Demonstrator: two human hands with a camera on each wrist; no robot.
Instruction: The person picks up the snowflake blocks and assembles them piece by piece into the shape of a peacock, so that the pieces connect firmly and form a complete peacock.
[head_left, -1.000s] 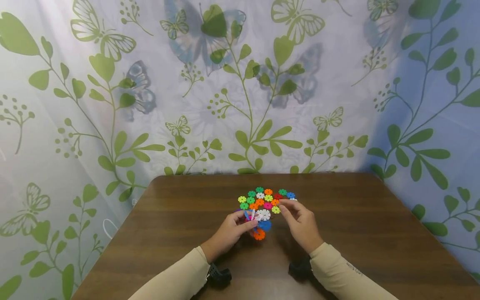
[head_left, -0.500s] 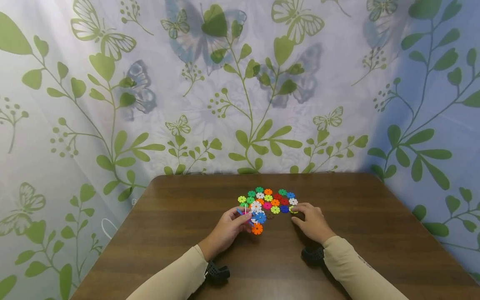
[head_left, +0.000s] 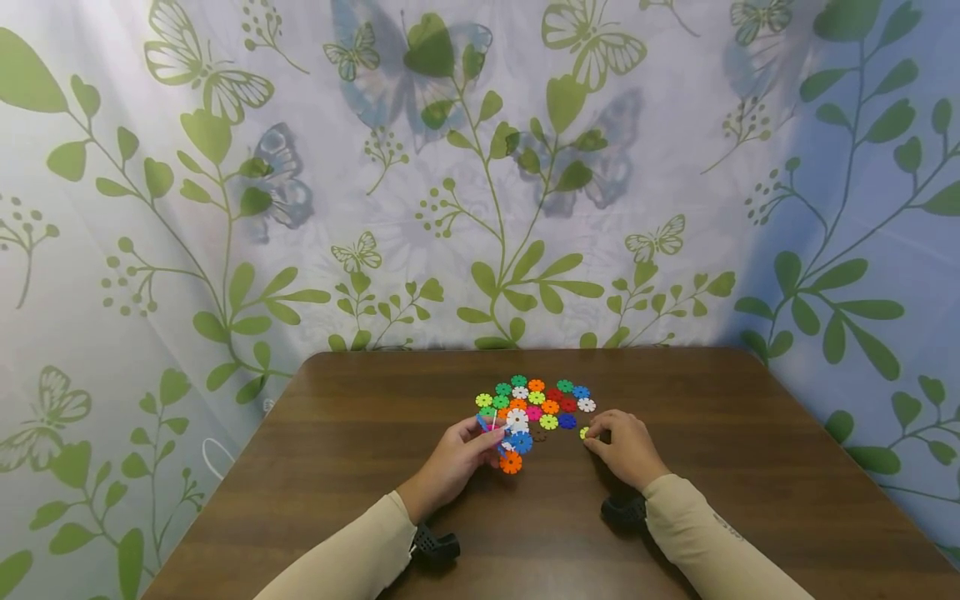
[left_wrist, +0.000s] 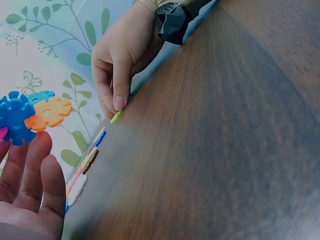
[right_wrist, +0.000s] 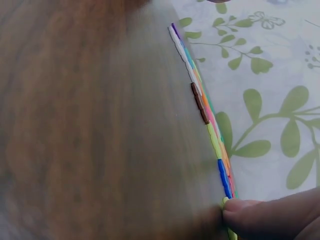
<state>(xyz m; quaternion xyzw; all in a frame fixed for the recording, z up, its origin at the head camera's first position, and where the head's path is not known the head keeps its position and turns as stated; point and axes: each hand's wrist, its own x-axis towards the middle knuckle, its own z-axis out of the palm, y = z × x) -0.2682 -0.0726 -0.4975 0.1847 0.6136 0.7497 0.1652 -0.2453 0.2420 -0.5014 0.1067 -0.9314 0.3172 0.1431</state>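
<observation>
My left hand (head_left: 450, 458) holds a joined cluster of notched plastic flower discs. A white disc (head_left: 517, 420), a blue disc (head_left: 521, 442) and an orange disc (head_left: 511, 462) show on it in the head view, with some pink behind the thumb. To the right, my right hand (head_left: 632, 450) pinches a yellow-green disc (head_left: 583, 433) low over the table. That disc appears nearly edge-on between thumb and fingers in the left wrist view, and partly behind a fingertip (right_wrist: 240, 212) in the right wrist view.
Loose discs, such as a dark blue disc (head_left: 567, 421) and a white disc (head_left: 587, 405), lie flat beyond both hands on the brown wooden table (head_left: 390, 392). A brown disc (head_left: 540, 434) lies between the hands. A leaf-patterned curtain (head_left: 480, 167) hangs behind.
My right hand has moved right, away from the cluster, to the yellow-green disc at the right end, and has drawn it slightly toward me. The held cluster has turned a little.
</observation>
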